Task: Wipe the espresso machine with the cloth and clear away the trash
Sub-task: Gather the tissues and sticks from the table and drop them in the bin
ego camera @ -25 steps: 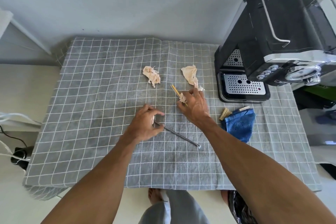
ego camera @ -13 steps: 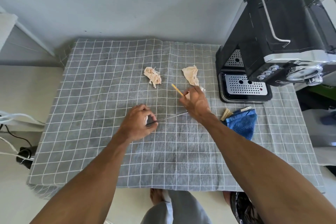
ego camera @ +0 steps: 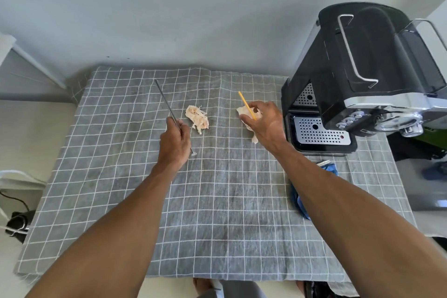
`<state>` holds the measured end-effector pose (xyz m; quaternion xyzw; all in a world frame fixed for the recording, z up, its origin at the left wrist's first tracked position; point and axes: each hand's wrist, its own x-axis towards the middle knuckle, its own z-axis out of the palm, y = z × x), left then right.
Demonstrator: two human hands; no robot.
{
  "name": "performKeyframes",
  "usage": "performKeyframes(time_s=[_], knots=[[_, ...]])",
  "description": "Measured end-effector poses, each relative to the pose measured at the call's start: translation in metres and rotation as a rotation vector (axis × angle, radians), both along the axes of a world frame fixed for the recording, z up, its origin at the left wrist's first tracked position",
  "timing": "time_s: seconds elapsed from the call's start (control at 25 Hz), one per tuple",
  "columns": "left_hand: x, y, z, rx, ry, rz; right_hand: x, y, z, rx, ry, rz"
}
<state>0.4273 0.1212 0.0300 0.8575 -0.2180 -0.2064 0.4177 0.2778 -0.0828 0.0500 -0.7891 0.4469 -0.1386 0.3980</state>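
My left hand (ego camera: 175,140) grips a thin grey metal stick (ego camera: 164,100) that points up and away from me. Just right of it a crumpled beige tissue (ego camera: 197,117) lies on the checked tablecloth (ego camera: 217,201). My right hand (ego camera: 262,123) holds a thin yellow stick (ego camera: 244,103) and rests on a second crumpled tissue (ego camera: 243,111), closing around it. The black espresso machine (ego camera: 362,68) stands at the right with its perforated drip tray (ego camera: 319,133) facing me. The blue cloth (ego camera: 300,198) lies under my right forearm, mostly hidden.
A small pale wooden piece (ego camera: 323,163) lies beside the blue cloth in front of the machine. The grey wall runs behind the table. White cables (ego camera: 14,176) and a black plug (ego camera: 17,224) sit on the floor at the left.
My left hand lifted the metal stick off the cloth and turned it upright, moving forward. My right hand carried the yellow stick forward onto the right tissue.
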Motion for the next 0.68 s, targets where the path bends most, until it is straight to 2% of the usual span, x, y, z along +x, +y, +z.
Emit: performKeyframes(time_s=[0.12,0.2,0.28,0.52,0.68], knots=[[0.011,-0.020,-0.002,0.016,-0.045,-0.029,0.001,-0.011,-0.016,0.084,-0.095,-0.014],[0.017,-0.029,-0.006,0.055,-0.110,-0.034,0.002,-0.018,-0.027,0.045,-0.029,-0.005],[0.022,-0.034,-0.013,0.086,-0.100,-0.014,0.004,-0.025,-0.038,0.016,0.065,-0.001],[0.027,-0.043,-0.037,0.162,-0.052,-0.058,0.005,-0.027,-0.069,0.089,0.116,0.003],[0.025,-0.043,-0.042,0.214,-0.138,-0.021,0.006,-0.024,-0.070,0.054,0.191,-0.010]])
